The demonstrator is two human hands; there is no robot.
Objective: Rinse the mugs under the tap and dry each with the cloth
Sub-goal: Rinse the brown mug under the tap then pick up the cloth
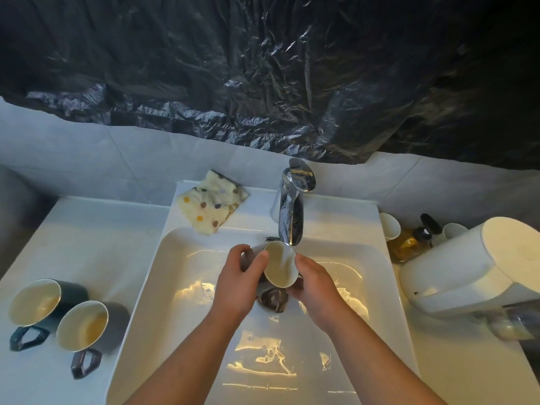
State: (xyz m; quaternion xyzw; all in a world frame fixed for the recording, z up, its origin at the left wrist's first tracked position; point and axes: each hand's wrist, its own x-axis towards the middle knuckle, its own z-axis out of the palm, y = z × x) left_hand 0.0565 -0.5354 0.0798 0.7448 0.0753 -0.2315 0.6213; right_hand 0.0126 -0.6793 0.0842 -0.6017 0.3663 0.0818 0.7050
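Left hand (238,283) fingers (244,251) wrap mug (280,266) under tap (290,211); right hand (317,285) seems to clasp its side. Tilt, swirl, drain fully before cloth (210,203).

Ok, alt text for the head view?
The left hand and right hand hold a mug tilted under the running tap over the sink. Two more mugs sit on the counter at left; a dotted cloth lies behind.

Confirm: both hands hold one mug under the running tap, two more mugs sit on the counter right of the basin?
No: head view shows the green mug and the grey mug on the counter left of the basin. The left hand and right hand do hold the third mug under the tap.
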